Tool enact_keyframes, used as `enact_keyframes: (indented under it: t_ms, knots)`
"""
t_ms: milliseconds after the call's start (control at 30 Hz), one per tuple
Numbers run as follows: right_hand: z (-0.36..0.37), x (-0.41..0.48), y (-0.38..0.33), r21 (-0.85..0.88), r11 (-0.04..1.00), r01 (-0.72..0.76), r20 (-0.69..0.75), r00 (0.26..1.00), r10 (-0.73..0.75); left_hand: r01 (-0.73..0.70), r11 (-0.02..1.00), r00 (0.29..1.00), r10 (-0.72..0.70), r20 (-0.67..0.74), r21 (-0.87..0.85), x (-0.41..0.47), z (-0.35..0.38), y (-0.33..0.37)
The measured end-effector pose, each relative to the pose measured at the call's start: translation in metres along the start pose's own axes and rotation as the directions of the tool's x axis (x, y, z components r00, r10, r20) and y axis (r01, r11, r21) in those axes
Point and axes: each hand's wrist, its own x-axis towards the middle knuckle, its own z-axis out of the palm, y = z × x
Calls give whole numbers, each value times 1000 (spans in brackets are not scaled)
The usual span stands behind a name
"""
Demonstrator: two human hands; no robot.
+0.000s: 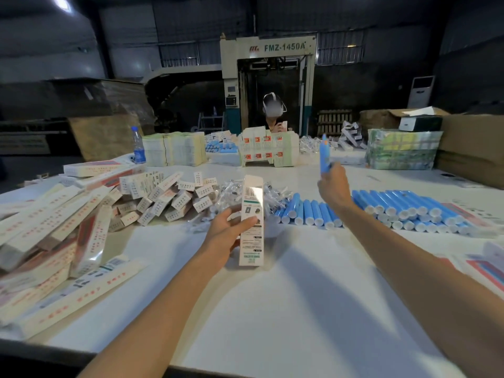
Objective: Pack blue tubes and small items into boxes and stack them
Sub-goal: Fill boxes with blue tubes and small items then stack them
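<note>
Fingers (249, 221) of the left hand (227, 233) curl round a long white box (253, 197) and hold it upright above the worktop (272, 309), thumb on its near side. The fingers (328, 172) of the right hand (335, 188) are closed on the lower end of a single blue tube (325, 155), which is raised upright, higher than the box, to its right and apart from it. Below the right wrist a row of blue tubes (308, 212) lies on the worktop, with a larger tube pile (403, 208) just to its right. Clear small packets (231, 189) lie behind the box, beside a heap of small boxes (169, 197). Long packed boxes (54, 222) lie loosely stacked at the far left. Across the worktop stand bundles of flat cartons (174, 148) and a water bottle (138, 145) — and another person (274, 115) is behind them.
</note>
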Motion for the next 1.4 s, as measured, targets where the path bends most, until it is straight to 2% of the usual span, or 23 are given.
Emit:
enact_keyframes:
  t_ms: [33, 67, 100, 133, 200, 333, 467, 600, 700, 833, 900, 967, 1033, 1100, 1200, 1300, 1400]
  knots:
    - [-2, -5, -18, 253, 967, -39, 42, 999, 29, -9, 1000, 1000, 9, 13, 4, 0, 0, 0]
    - [-3, -11, -34, 454, 888, -69, 98, 995, 27, -16, 1000, 1000, 15, 21, 9, -1, 1, 0]
    - [-4, -17, -48, 593, 801, -85, 155, 988, -9, -20, 1000, 999, 20, 26, 13, -2, 1, 0]
    - [-4, -22, -60, 678, 729, -87, 196, 978, -65, -21, 1000, 999, 21, 28, 18, -3, 1, 0]
    - [-1, -31, -77, 716, 697, -34, 211, 963, -170, -24, 999, 999, 23, 43, 26, -6, 1, 3]
    - [8, -40, -88, 651, 758, 47, 216, 945, -245, -51, 998, 996, 47, 80, 47, -13, 3, 6]
    - [8, -39, -86, 572, 820, 0, 310, 926, -216, -82, 995, 993, 77, 86, 51, -17, 5, 7]
    - [6, -40, -87, 435, 900, 38, 340, 918, -203, -123, 989, 988, 114, 104, 85, -19, 7, 7]
    - [10, -44, -85, 360, 931, 66, 379, 901, -210, -137, 986, 990, 132, 59, 92, -19, 7, 8]
    - [28, -56, -76, 245, 962, 123, 498, 835, -234, -154, 985, 986, 158, -44, 81, -17, 3, 5]
    - [40, -59, -69, 260, 955, 141, 446, 860, -248, -174, 982, 975, 181, -127, 68, -17, 3, 4]
    - [48, -59, -63, 292, 951, 104, 317, 927, -199, -228, 969, 943, 244, -229, 92, -16, -1, 5]
    - [53, -58, -55, 295, 955, 41, 243, 963, -116, -265, 950, 888, 307, -342, 165, -16, -8, 7]
    - [60, -58, -46, 245, 969, 31, 264, 959, -97, -248, 937, 816, 338, -469, 245, -16, -13, 10]
    - [75, -65, -38, 164, 979, 122, 320, 932, -170, -217, 931, 693, 358, -626, 292, -14, -20, 11]
    - [92, -75, -34, 95, 959, 268, 407, 869, -283, -194, 937, 621, 346, -703, 290, -12, -27, 13]
    - [109, -84, -32, 31, 851, 525, 547, 704, -454, -180, 944, 607, 329, -724, 278, -11, -30, 14]
